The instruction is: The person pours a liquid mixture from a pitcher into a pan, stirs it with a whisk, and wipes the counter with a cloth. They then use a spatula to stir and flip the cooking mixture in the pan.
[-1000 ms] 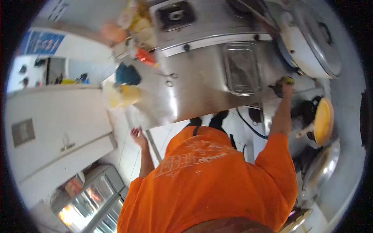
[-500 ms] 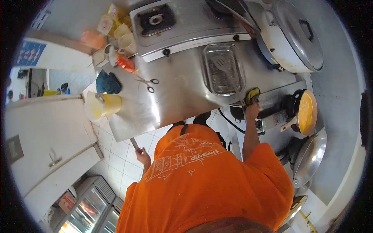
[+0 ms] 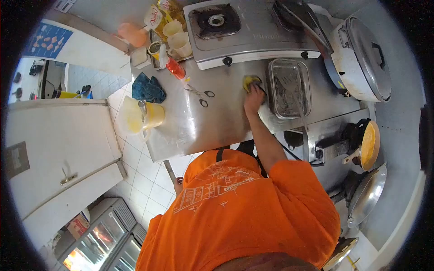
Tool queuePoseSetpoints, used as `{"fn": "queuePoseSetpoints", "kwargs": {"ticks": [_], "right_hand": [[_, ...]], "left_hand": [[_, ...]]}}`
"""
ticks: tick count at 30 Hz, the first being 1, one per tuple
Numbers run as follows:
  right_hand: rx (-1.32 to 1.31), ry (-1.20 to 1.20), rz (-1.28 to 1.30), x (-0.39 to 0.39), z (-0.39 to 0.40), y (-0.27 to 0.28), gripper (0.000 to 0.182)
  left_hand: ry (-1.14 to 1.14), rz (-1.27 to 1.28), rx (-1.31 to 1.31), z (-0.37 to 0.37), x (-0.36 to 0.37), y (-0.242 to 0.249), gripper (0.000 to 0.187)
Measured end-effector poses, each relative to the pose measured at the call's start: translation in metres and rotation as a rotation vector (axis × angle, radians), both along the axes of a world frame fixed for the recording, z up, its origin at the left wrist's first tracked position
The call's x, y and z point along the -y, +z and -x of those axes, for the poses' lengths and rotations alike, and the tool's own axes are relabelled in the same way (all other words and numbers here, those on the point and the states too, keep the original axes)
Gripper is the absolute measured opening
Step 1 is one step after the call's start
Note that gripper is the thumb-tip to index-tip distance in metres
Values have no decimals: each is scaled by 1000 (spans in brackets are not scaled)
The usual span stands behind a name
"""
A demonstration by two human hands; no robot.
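My right hand [image 3: 254,98] is closed on a bunched yellow-and-dark cloth [image 3: 251,83], pressed to the steel table [image 3: 217,122] just left of a rectangular wire-mesh tray [image 3: 276,113]. A slotted spatula [image 3: 289,83] lies in that tray, its handle jutting over the front rim. Black-handled scissors [image 3: 199,94] rest open on the table to the left of the cloth. Low by the table's front edge, my left hand [image 3: 179,185] is partly hidden by the orange shirt. Its fingers look curled at the end of a flat grey strip [image 3: 169,171], whose kind I cannot make out.
A two-burner stove [image 3: 253,45] stands at the back. On the left are a yellow-stained pitcher [image 3: 151,115], a blue cloth [image 3: 149,88], a red bottle [image 3: 175,68] and cups [image 3: 180,44]. A large lidded pot [image 3: 350,63] and hanging pans [image 3: 370,144] line the right side.
My right hand has moved left with the cloth, from the front edge beside the spatula handle onto the tabletop left of the tray. My left hand is now more covered by the shirt.
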State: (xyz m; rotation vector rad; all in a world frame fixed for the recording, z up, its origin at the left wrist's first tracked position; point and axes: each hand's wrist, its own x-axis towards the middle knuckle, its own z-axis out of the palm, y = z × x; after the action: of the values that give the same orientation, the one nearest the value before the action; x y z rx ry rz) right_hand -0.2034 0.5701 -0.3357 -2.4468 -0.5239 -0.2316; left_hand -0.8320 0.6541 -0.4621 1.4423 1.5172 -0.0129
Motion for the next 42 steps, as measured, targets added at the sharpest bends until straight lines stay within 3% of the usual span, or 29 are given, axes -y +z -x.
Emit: {"fn": "queuePoseSetpoints", "kwargs": {"ticks": [2,4,6,8,11,14,16,18,21,23,25,27,30,35,38,39,40,42], "right_hand": [[14,106,157,-36,3,-24,38],[-101,197,109,-45,43,-4,33],[-129,325,122,-27,95,19,31],[-102,479,118,6,126,-10,34],[-266,612,224,31,120,63,40],[-28,444,166,65,82,107,45],[139,-114,355,114,39,110,45],[134,-463,640,170,10,132,50],[-430,-320,310,235,-28,95,53],[-473,-215,373,235,-29,100,55],[-412,-108,289,229,-26,102,55],[-434,-90,239,224,-13,139,45],[-414,-60,-69,254,3,168,33],[-214,-44,-423,402,42,277,30],[-184,-307,-422,496,63,336,28],[-47,-395,-307,525,67,341,28],[-111,-562,-166,544,75,364,27],[27,-700,-77,582,85,367,27]], "left_hand": [[1,71,-139,15,-14,-7,34],[-23,106,-182,12,-22,-4,34],[-42,136,-192,2,-28,0,34],[-68,174,-195,-11,-33,1,35],[-134,222,-187,-37,-43,0,35],[-190,240,-174,-61,-56,-2,35],[-242,241,-156,-84,-66,-2,36],[-324,238,-146,-109,-76,0,36],[-442,215,-119,-151,-85,5,36],[-493,197,-106,-173,-83,12,37],[-538,172,-95,-194,-77,21,37],[-594,151,-86,-216,-63,33,38],[-698,123,-82,-248,-32,51,39],[-993,93,-53,-319,45,93,40],[-1272,68,56,-394,114,141,41],[-1367,67,122,-427,144,161,42],[-1464,67,202,-463,177,181,42],[-1535,199,343,-539,253,226,43]]}}
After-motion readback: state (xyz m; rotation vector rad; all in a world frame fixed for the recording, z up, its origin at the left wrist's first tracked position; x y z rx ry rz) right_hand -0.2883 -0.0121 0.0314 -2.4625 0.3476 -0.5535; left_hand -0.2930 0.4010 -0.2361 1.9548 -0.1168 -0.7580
